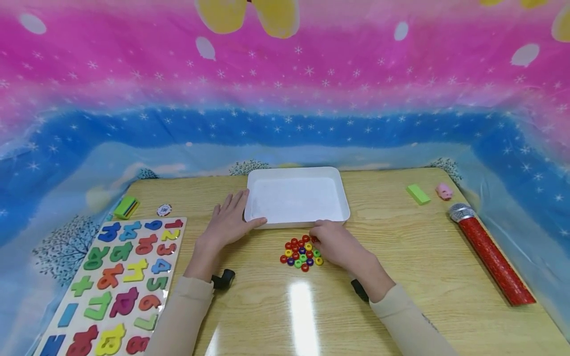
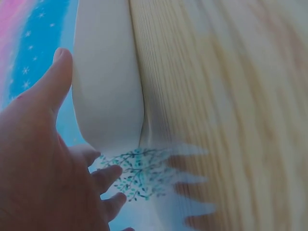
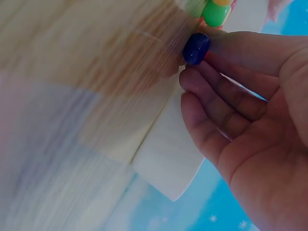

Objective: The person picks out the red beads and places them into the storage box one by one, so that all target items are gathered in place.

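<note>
A white rectangular tray lies at the back of the table. My left hand is spread at its left front corner, the thumb along the front rim; in the left wrist view the tray's side wall stands next to the thumb. In front of the tray, small ring-shaped beads in red, yellow, green and blue lie loosely gathered. My right hand reaches their right edge, thumb and fingertips pinching at a bead. Close up, a blue bead shows at those fingertips, with a bit of red behind it.
A number puzzle board covers the left side, with a green block and a poker chip behind it. To the right are a light green block, a pink pig figure and a red microphone. Patterned cloth surrounds the table.
</note>
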A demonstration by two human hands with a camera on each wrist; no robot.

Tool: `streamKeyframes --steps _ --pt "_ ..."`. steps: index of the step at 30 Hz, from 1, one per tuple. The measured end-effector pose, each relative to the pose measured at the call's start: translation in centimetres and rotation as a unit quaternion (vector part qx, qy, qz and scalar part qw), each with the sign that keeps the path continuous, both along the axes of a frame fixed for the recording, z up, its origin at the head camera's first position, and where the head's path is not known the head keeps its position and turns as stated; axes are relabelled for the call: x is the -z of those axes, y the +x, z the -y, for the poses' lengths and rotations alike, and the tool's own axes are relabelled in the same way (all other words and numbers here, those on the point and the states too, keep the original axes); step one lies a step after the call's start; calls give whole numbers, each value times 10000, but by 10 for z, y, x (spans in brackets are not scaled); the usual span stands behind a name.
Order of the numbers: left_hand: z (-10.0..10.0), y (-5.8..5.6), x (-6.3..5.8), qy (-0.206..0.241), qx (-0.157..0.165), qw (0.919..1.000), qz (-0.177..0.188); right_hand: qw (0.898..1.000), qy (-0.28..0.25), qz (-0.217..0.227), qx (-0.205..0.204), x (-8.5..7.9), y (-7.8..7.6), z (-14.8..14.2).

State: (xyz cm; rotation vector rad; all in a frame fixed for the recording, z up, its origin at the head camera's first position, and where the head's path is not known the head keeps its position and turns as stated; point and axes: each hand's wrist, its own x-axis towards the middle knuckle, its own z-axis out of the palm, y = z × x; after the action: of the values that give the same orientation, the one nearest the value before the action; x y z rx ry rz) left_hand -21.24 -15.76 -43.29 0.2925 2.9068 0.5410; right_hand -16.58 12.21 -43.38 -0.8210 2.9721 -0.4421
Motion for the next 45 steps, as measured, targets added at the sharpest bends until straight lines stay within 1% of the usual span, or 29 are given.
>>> streamKeyframes --steps 5,12,19,22,26,28,31,34,38,45 --pt "1 2 -1 -151 -64 9999 -54 9999 3 140 -21 1 1 0" --pt "2 2 0 -243 -97 9996 -61 9999 27 139 -47 1 2 0" --pt "0 2 -3 -315 -82 9994 -113 9998 101 145 -14 0 1 -1" --pt "0 2 -3 -362 -72 9993 -115 9999 76 11 -72 1 1 -2" --pt "0 2 -2 -309 -75 9994 -107 9996 9 -230 -191 -2 1 -2" --pt "1 2 -2 -279 -74 9995 -95 9994 -64 -263 -220 -6 1 -3" --pt "1 2 -2 -243 -71 9996 -82 9994 -181 -241 -157 -13 0 -4" --pt "1 2 -2 -198 -69 9997 -106 9993 -327 -194 -25 -20 -3 -5" --pt "2 3 -1 -169 -92 9998 -78 9988 -429 -201 112 -27 -11 -4" --pt "1 2 0 -144 -138 9998 -6 9980 -516 -183 322 -28 -30 -5"
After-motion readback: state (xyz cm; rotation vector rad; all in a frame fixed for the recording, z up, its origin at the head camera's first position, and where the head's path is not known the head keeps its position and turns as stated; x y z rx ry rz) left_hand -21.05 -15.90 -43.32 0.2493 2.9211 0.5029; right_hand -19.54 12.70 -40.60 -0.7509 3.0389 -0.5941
